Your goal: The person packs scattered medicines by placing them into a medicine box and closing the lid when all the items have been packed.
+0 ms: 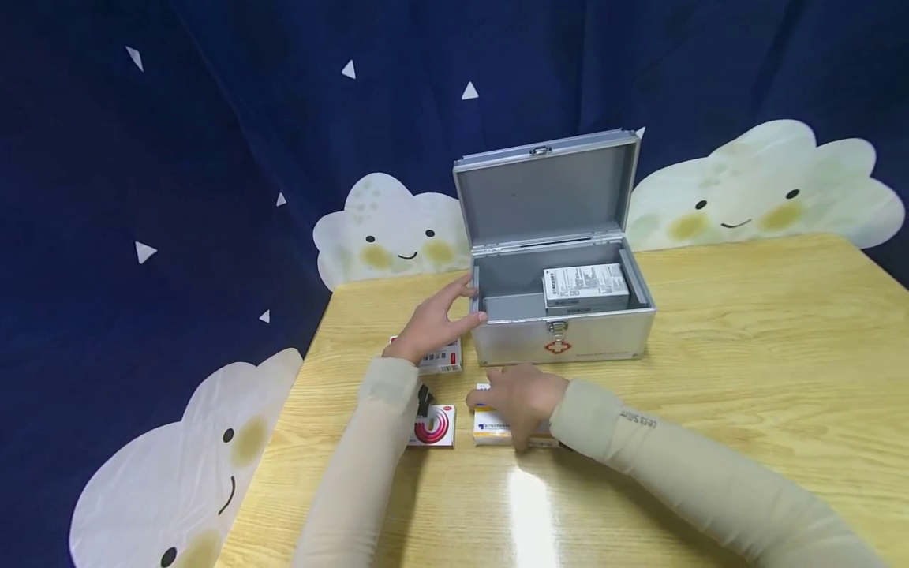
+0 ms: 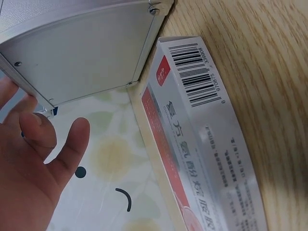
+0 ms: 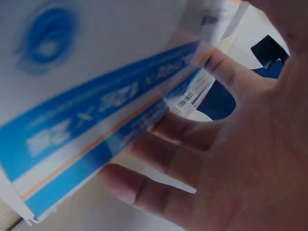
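In the head view an aluminium first-aid box (image 1: 596, 338) stands with its lid (image 1: 543, 197) raised. My left hand (image 1: 435, 319) rests at its left side wall, fingers spread and nearly straight near the rim. The left wrist view shows this hand (image 2: 33, 163) beside the box's end panel (image 2: 86, 57). My right hand (image 1: 525, 397) grips a white, blue and orange medicine box (image 1: 490, 426) from above, thumb at the front. Up close, the right hand (image 3: 231, 134) has its fingers along the printed medicine box (image 3: 96, 106). The palm side partly hides the thumb's hold.
Inside the first-aid box, at the right, lies a white medicine box (image 1: 585, 285). A white and red medicine box (image 1: 449, 359) sits under the left wrist; its barcode end (image 2: 192, 72) shows close up. Nearer lies a box with red rings (image 1: 435, 426). A curtain (image 1: 213, 118) hangs behind the table.
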### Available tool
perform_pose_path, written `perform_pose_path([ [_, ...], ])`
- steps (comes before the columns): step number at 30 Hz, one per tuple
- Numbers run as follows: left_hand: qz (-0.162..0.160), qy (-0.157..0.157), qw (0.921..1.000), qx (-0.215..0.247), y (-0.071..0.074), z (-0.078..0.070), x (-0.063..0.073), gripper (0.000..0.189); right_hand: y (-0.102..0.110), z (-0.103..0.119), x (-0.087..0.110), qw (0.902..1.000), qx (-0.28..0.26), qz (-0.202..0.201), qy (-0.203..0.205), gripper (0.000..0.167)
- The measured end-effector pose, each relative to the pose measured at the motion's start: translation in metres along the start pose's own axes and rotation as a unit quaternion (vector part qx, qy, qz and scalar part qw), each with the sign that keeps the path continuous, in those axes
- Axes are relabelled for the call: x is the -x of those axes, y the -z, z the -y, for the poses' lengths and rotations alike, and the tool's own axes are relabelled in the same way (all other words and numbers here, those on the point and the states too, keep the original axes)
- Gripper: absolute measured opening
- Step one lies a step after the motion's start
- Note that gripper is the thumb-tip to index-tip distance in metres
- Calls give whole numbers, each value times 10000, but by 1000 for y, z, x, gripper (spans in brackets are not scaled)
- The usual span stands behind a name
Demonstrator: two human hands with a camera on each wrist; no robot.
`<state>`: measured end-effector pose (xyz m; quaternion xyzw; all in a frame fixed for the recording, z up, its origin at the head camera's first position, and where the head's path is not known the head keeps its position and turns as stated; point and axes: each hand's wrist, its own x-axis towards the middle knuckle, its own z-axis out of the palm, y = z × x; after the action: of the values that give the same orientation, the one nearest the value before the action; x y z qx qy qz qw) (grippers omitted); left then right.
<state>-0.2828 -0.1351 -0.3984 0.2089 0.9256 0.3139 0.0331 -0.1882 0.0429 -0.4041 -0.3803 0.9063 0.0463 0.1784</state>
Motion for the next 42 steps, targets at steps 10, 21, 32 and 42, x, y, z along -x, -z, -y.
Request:
perform_pose_path([
  [10,-44,-76,10000,28,5,-1,-2,60,2,-9,14,9996,-230,-93,152,79],
  [21,8,1,10000,76,-2,2,-2,59,-2,-22,37,9959,-758,-443,202,81],
  [32,37,-24,10000,9,-1,1,-4,60,3,-38,60,9912,-1059,-793,-33,87],
  [42,2,30,10000,67,1,-1,0,60,7,-45,78,9878,-889,-1268,180,80],
])
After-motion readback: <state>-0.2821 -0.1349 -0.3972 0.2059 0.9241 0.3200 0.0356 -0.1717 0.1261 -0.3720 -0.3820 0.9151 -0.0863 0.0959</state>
